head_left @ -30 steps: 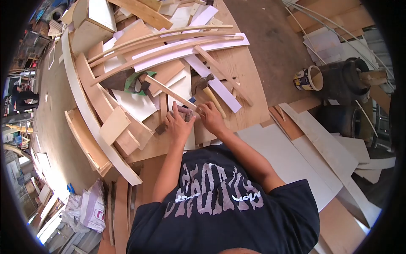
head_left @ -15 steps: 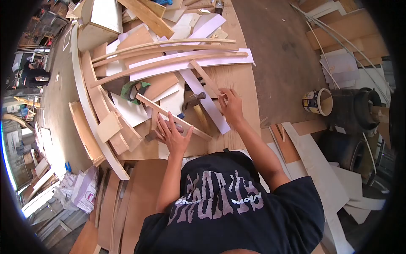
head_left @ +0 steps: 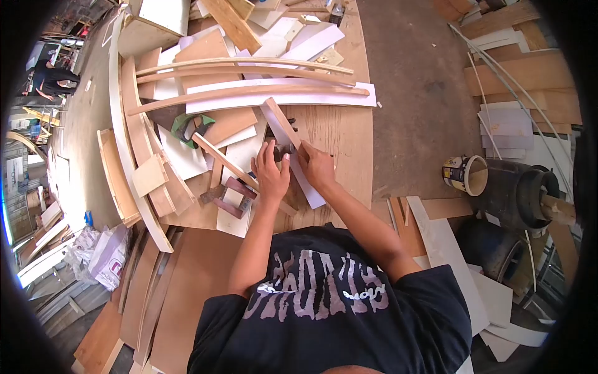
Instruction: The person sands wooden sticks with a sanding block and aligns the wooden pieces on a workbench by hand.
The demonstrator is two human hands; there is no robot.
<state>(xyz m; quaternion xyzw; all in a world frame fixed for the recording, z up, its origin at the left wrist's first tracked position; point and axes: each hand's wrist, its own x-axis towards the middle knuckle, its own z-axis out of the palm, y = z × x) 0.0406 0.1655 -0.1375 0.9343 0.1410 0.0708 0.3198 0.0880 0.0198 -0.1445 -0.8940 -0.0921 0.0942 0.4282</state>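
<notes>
My right hand [head_left: 317, 167] has its fingers closed round the lower end of a short wooden strip [head_left: 281, 121], which slants up and left over a pale lilac board [head_left: 307, 189]. Just to its left, my left hand [head_left: 271, 174] is held with thumb and fingers apart beside a dark hammer head [head_left: 283, 149]; the hammer's handle is hidden. Another wooden strip [head_left: 225, 163] runs diagonally behind my left wrist. A brownish tool with two blocks [head_left: 232, 198] lies left of that wrist. The green-handled saw [head_left: 192, 129] rests farther up the table.
Long curved wooden strips [head_left: 249, 93] cross the table among stacked offcuts. A curved white-edged panel [head_left: 128, 156] stands along the left side. At the right are a paint bucket [head_left: 464, 175] and black containers [head_left: 514, 193]. Another person [head_left: 55, 78] is far off at upper left.
My right hand has closed on the short strip and moved it left and down. My left hand has moved off the diagonal strip and brown tool, up and right to the hammer head.
</notes>
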